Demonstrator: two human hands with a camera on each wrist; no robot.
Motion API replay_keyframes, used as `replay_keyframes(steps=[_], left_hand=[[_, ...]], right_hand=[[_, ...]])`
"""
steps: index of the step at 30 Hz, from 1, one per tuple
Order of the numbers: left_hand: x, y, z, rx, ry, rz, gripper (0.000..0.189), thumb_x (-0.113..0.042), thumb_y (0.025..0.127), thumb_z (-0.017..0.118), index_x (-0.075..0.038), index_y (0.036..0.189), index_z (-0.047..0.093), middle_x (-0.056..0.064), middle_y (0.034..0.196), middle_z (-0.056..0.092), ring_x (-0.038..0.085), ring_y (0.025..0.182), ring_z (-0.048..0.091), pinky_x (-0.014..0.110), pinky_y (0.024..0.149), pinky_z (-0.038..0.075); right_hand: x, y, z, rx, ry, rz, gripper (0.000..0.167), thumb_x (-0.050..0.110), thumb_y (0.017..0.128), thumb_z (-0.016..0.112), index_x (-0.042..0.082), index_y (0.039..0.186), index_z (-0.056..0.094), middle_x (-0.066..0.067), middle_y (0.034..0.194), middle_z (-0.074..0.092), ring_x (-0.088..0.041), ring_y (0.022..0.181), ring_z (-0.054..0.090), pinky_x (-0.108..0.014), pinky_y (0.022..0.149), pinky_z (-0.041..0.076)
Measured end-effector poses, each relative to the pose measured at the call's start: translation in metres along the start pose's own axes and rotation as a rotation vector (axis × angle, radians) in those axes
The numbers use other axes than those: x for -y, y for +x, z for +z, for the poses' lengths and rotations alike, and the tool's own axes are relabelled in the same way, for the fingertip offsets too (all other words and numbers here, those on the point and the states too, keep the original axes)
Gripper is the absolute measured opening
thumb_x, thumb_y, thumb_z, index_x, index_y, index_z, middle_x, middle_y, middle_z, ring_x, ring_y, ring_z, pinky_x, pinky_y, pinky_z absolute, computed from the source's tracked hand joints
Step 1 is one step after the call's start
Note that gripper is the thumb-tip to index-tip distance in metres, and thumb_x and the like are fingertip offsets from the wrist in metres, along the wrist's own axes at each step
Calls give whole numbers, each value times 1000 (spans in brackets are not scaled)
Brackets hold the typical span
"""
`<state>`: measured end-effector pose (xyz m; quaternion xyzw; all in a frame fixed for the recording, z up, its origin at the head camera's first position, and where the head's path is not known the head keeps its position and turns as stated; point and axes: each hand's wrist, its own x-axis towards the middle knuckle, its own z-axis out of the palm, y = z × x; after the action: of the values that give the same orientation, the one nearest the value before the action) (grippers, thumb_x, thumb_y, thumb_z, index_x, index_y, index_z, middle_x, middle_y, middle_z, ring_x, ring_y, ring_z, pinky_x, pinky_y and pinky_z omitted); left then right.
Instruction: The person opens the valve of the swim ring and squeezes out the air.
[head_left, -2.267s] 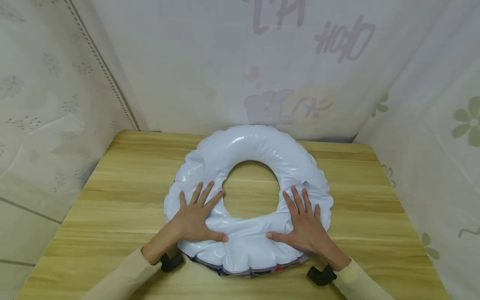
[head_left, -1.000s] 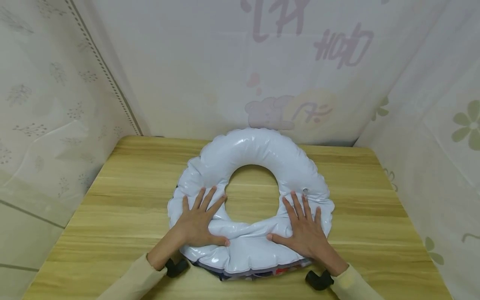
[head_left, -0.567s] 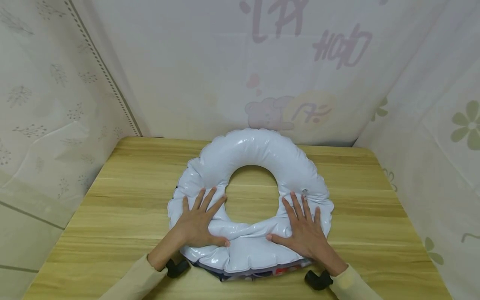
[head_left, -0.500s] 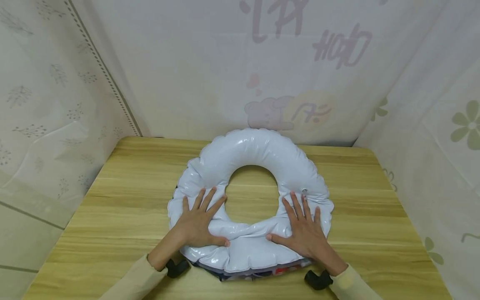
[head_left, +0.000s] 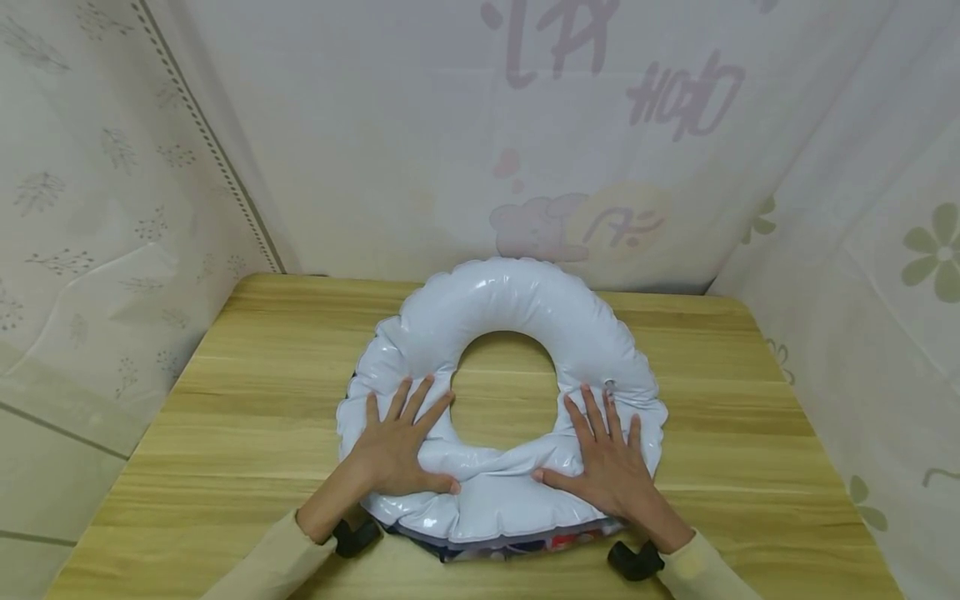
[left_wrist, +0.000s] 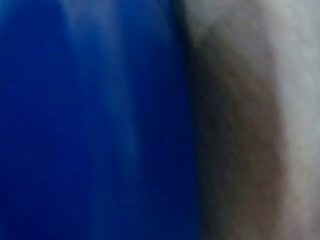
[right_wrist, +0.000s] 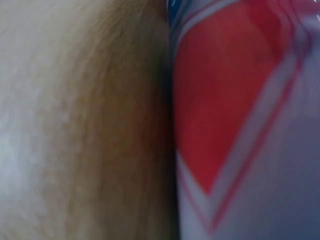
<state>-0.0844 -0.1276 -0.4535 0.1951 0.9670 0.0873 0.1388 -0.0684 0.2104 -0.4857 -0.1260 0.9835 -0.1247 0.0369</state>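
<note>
A white inflatable swim ring (head_left: 517, 292) lies on the table in the head view, its near part creased and partly slack. My left hand (head_left: 393, 450) presses on its near left side with fingers spread. On the near right side my right hand (head_left: 611, 462) presses likewise, thumb pointing inward. A small valve (head_left: 610, 385) shows just beyond the right fingertips. The ring's printed underside peeks out along the near edge. Close up, the left wrist view shows its blue surface (left_wrist: 100, 125), and the right wrist view a red and pale pattern (right_wrist: 225, 90).
The wood-grain table (head_left: 247, 375) extends on both sides of the ring. Patterned curtains (head_left: 390, 150) enclose the back and both sides. Black wrist camera mounts (head_left: 636, 560) sit below each wrist.
Since the oldest frame, the near part of the ring has sunk and creased more under both hands, and the view has shifted slightly. Over the last half second almost nothing differs.
</note>
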Motion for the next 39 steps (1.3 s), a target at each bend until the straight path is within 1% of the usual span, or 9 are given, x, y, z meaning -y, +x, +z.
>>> replay_keyframes(steps=[4,11,20,32,39], left_hand=[[0,0,1,-12,-8,3,129,-93,65,64,-27,166,18,12,175,4,44,160,5,85,113,6],[0,1,2,2,-12,-2,129,-92,65,64,-28,166,16,10,175,1,43,160,3,84,114,3],[0,1,2,-28,-17,9,127,-90,66,67,-26,165,22,12,174,7,44,159,6,85,114,5],[0,1,3,-24,-4,-2,128,-92,65,65,-27,166,19,9,175,6,42,160,5,84,115,3],[-1,2,3,-18,2,2,126,-90,66,66,-26,165,21,10,175,7,43,160,7,84,114,5]], right_hand=[[0,0,0,5,2,1,122,90,72,60,21,165,22,-8,175,7,-42,160,3,-81,116,7],[1,1,-1,3,1,3,121,91,73,58,22,165,22,-7,175,7,-42,160,3,-81,115,8],[2,0,-2,-1,-7,-3,122,90,72,61,21,165,22,-8,175,7,-42,160,2,-81,116,8],[3,1,-2,4,-21,-2,123,91,72,60,20,165,22,-9,175,7,-42,160,3,-81,116,8],[2,2,0,-1,-31,-3,123,91,71,59,20,165,24,-9,174,9,-43,160,4,-81,116,10]])
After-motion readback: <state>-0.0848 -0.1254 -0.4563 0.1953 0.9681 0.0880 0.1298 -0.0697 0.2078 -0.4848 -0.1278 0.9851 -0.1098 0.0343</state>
